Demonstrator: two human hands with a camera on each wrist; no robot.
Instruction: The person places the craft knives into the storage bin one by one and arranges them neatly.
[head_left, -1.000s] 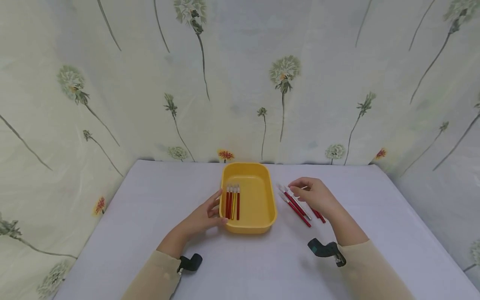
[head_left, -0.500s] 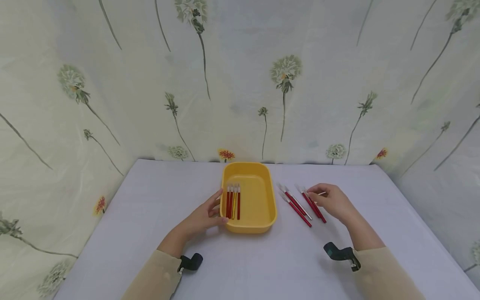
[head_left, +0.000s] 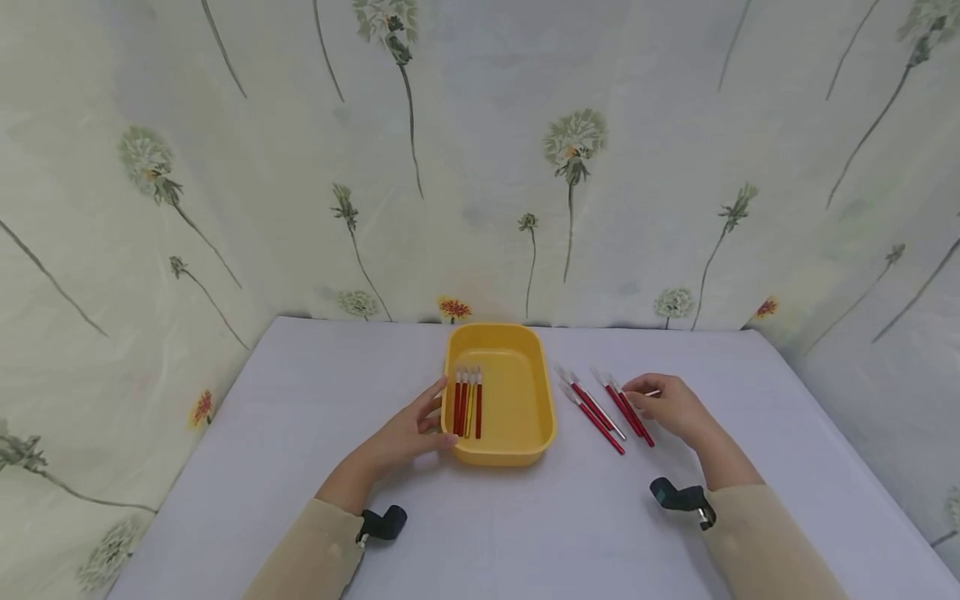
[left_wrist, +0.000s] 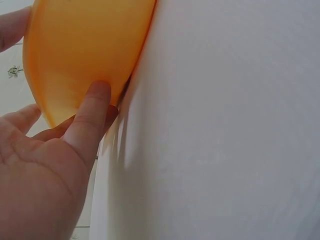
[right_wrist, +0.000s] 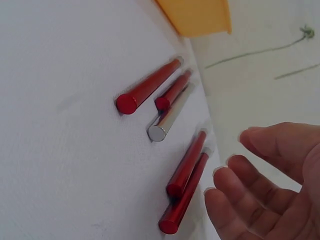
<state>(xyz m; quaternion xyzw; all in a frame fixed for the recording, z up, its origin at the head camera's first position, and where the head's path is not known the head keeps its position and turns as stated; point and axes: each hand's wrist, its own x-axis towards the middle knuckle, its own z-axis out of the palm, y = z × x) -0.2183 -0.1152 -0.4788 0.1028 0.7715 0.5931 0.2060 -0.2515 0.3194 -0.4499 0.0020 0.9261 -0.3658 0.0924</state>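
Note:
A yellow tray (head_left: pixel 517 457) sits on the table with several slim pen-like sticks (head_left: pixel 468 408) side by side along its left wall, mostly red with one yellow, pale tips pointing away. My left hand (head_left: pixel 412 429) holds the tray's near left corner. In the left wrist view its fingers (left_wrist: pixel 90 117) lie against the outer wall while the thumb reaches the rim. My right hand (head_left: pixel 671 408) hovers beside a pair of red sticks (head_left: pixel 628 412), nothing between its spread thumb and bent fingers in the right wrist view.
Between the tray and that pair lie two red sticks (right_wrist: pixel 150 87) and a silver stick (right_wrist: pixel 170 117), slanting with their flat ends toward me. A white cloth (head_left: pixel 360 358) covers the table. Behind it stands a backdrop (head_left: pixel 480 167) printed with dandelions.
My right hand has moved right, from over the left group of sticks to the right side of the red pair, uncovering both. The left hand has stayed on the tray.

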